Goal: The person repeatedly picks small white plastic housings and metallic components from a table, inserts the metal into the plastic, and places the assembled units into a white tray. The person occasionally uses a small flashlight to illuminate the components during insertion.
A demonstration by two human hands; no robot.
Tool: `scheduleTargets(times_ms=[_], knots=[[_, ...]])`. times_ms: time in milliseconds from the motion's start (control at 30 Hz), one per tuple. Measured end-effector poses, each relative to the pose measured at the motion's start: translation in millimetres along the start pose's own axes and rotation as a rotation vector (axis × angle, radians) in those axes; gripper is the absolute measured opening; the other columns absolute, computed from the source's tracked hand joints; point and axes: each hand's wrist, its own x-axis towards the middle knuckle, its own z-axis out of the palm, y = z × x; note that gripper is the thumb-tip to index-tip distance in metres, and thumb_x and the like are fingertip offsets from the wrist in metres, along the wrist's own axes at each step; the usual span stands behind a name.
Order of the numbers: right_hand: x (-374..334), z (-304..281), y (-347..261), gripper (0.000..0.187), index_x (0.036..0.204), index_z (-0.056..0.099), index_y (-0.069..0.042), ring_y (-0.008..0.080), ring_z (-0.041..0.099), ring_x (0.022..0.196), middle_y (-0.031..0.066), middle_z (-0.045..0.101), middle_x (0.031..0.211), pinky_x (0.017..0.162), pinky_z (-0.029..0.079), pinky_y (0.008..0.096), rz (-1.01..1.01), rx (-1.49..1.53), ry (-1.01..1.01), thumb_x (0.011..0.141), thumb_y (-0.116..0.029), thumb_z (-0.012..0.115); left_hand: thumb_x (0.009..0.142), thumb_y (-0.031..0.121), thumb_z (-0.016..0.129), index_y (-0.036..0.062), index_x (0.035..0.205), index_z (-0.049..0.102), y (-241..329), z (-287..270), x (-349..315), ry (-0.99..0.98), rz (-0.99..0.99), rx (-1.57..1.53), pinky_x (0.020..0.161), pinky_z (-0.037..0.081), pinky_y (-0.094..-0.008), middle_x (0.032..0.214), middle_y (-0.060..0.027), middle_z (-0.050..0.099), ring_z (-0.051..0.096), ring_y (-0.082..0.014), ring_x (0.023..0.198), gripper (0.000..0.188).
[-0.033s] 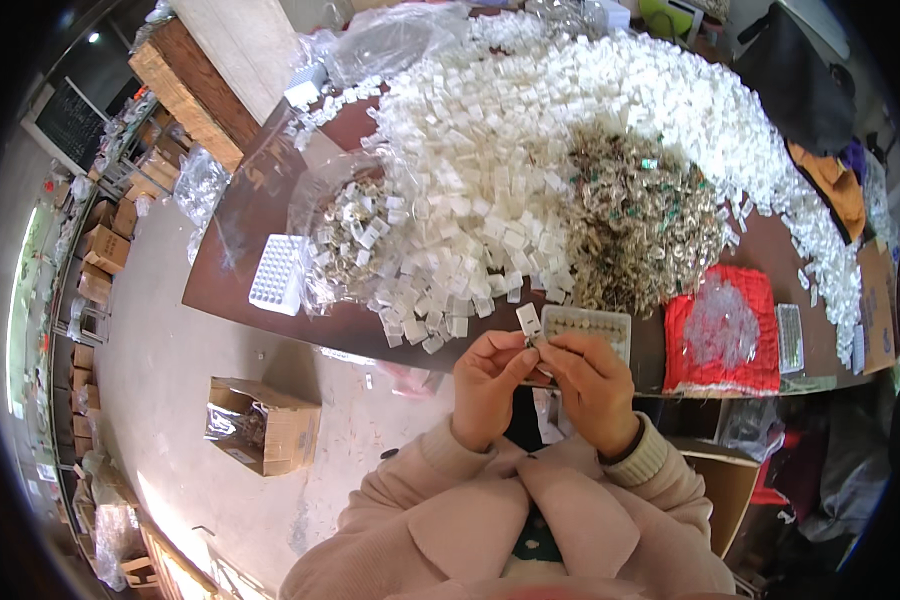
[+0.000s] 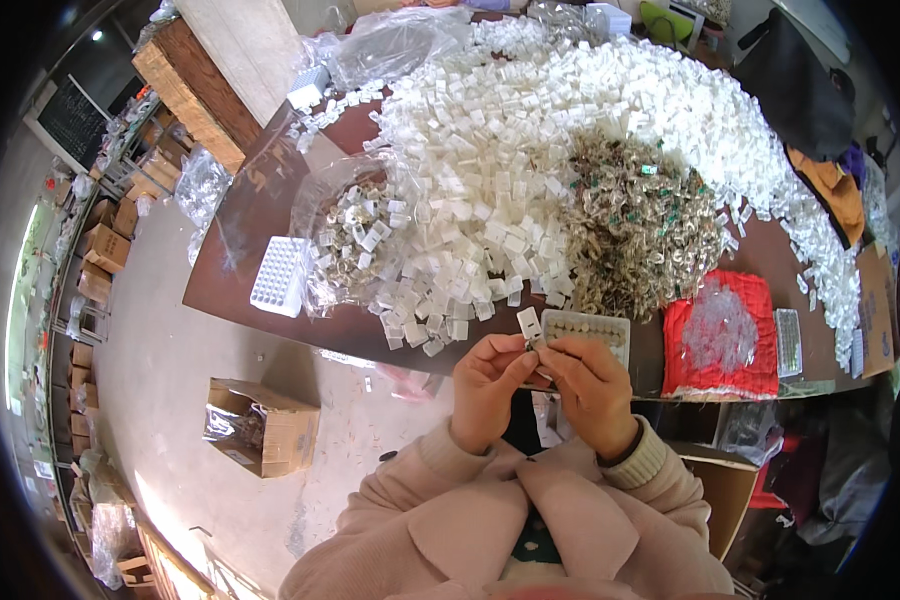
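My left hand (image 2: 486,390) and my right hand (image 2: 592,385) meet in front of my chest at the table's near edge, fingertips pinched together. Out of their fingertips sticks a small white plastic piece (image 2: 528,321) with a dark hole, which both hands grip. Its lower end is hidden by my fingers, and I cannot make out what else lies between them. Just beyond my right hand is a clear shallow tray (image 2: 610,328) with rows of small round parts. A large heap of translucent white plastic pieces (image 2: 480,180) and a pile of brownish metallic parts (image 2: 635,230) lie farther back.
On the brown table (image 2: 232,225) are a white pitted tray (image 2: 280,275), a plastic bag (image 2: 355,225) of mixed small parts, a red cloth (image 2: 680,350) under clear bits, and another small tray (image 2: 788,342). An open cardboard box (image 2: 262,428) stands on the floor at left.
The view has shifted very slightly. Both hands keep the same pinch on the white piece, with no clear movement.
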Motion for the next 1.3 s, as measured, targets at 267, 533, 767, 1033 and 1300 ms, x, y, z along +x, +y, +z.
scheduleTargets(times_ms=[267,533,767,1033,1300], knots=[[-9.0,4.2,2.1,0.025,0.102,0.071,-0.001,0.0277,0.065,0.084,0.0118,0.066,0.1,0.072,0.054,0.0342,0.022,-0.006,-0.028,0.08,0.01,0.067,0.098,-0.004,0.054,-0.0071,0.117,0.055,3.8,3.8,-7.5,0.039,0.055,0.233,0.076,0.061,-0.0321,0.104,-0.0144,0.07,0.07,-0.0199,0.087,0.02],[-6.4,8.6,-2.9,0.03,0.102,0.071,-0.003,0.0286,0.065,0.084,0.0116,0.065,0.098,0.071,0.053,0.0351,0.046,0.029,-0.01,0.077,0.011,0.066,0.098,-0.004,0.053,-0.0056,0.119,0.055,9.0,6.8,-10.1,-0.026,0.168,0.362,0.08,0.06,-0.0311,0.106,-0.0136,0.069,0.07,-0.0191,0.089,0.021],[-3.2,-6.4,-14.4,0.026,0.109,0.073,-0.003,0.0195,0.069,0.081,0.0128,0.068,0.094,0.07,0.055,0.0286,0.323,0.256,-0.111,0.087,0.008,0.067,0.096,-0.007,0.058,-0.001,0.114,0.055,6.0,-14.9,-0.5,-0.153,0.091,0.092,0.082,0.06,-0.0343,0.105,-0.0135,0.068,0.069,-0.0203,0.094,0.02],[6.9,-3.6,-25.8,0.025,0.108,0.071,0.0,0.0241,0.066,0.077,0.015,0.069,0.093,0.068,0.051,0.0281,0.247,0.211,-0.027,0.084,0.006,0.069,0.091,-0.011,0.061,-0.0006,0.108,0.059,-9.3,3.8,-8.1,0.027,0.295,-0.017,0.078,0.06,-0.033,0.103,-0.0128,0.069,0.068,-0.0181,0.09,0.02],[-14.9,8.0,-24.6,0.025,0.106,0.066,-0.006,0.0086,0.057,0.067,0.0036,0.064,0.083,0.058,0.045,0.0234,0.6,0.521,0.067,0.083,0.003,0.067,0.09,-0.014,0.061,0.0026,0.11,0.06,-18.0,-2.8,-10.9,-0.084,0.354,-0.109,0.076,0.059,-0.0327,0.109,-0.0156,0.067,0.068,-0.021,0.092,0.026]])
